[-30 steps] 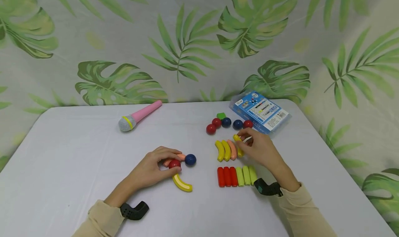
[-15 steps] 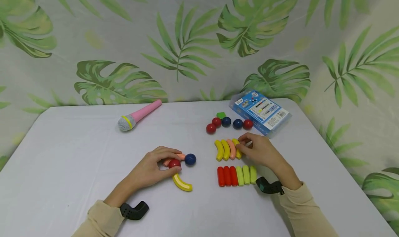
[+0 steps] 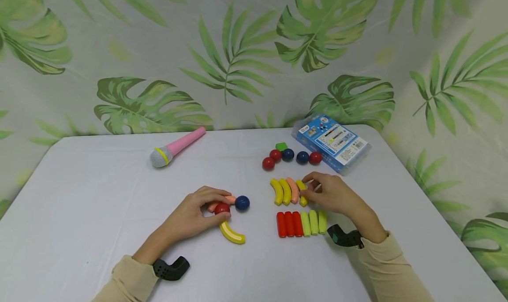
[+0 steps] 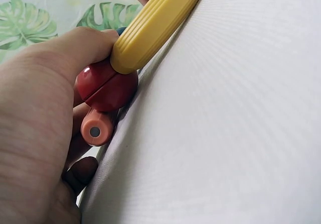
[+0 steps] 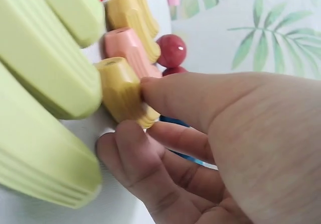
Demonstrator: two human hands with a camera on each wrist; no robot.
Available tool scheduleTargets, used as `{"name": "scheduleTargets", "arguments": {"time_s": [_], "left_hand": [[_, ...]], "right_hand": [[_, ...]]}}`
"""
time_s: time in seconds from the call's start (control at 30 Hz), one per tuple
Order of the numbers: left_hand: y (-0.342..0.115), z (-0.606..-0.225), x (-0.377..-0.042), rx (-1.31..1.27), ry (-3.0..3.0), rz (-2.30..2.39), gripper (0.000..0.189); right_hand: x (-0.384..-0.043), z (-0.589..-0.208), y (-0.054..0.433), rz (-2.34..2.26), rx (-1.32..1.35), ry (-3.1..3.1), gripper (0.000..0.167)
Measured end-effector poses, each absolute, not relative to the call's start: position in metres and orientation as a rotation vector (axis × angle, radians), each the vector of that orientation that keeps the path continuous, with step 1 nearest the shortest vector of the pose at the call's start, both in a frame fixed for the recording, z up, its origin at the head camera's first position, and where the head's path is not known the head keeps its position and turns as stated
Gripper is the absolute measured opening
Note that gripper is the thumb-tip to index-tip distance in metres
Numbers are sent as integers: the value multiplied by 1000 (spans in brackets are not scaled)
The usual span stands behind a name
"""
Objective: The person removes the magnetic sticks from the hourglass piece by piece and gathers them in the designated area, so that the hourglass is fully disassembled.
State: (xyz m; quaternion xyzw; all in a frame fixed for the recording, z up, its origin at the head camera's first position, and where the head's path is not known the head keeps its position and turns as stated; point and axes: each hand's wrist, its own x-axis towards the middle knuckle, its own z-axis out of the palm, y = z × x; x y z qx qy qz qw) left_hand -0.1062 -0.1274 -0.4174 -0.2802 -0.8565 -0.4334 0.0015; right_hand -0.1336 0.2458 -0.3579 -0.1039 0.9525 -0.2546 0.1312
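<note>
In the head view my left hand (image 3: 194, 216) holds a red ball (image 3: 222, 208) between thumb and fingers. A yellow curved stick (image 3: 233, 236) extends from this ball toward the front. Against the ball's other side lies a salmon curved stick (image 4: 96, 129), whose end shows a grey disc; a dark blue ball (image 3: 242, 203) touches its far end. My right hand (image 3: 333, 192) pinches another yellow curved stick (image 5: 120, 91) by thumb and fingers. This one stands at the right end of a row, beside a salmon curved stick (image 3: 293, 190) and two yellow curved sticks (image 3: 281, 192).
Red straight sticks (image 3: 289, 225) and light green straight sticks (image 3: 313, 223) line up in front of the curved row. Behind are red and dark blue balls (image 3: 287, 155), a green piece (image 3: 281, 146) and a blue box (image 3: 332, 142). A pink toy microphone (image 3: 178, 147) lies at back left.
My right hand has brought the tilted yellow curved stick down into line with the row. The other curved sticks have slid slightly left, leaving a small gap. My left hand stays put.
</note>
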Motion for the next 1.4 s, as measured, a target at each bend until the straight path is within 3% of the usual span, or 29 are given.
{"name": "scheduleTargets", "arguments": {"time_s": [0.47, 1.03, 1.4], "left_hand": [[-127, -417, -106, -889, -2683, -1347, 41], [-129, -418, -107, -975, -2641, -1384, 33], [-129, -416, -107, -960, -2667, -1400, 33]], "right_hand": [[-131, -359, 239, -700, -308, 2903, 35], [-76, -363, 141, -474, -1214, 2812, 43], [-71, -363, 128, -483, -1132, 2867, 30]]}}
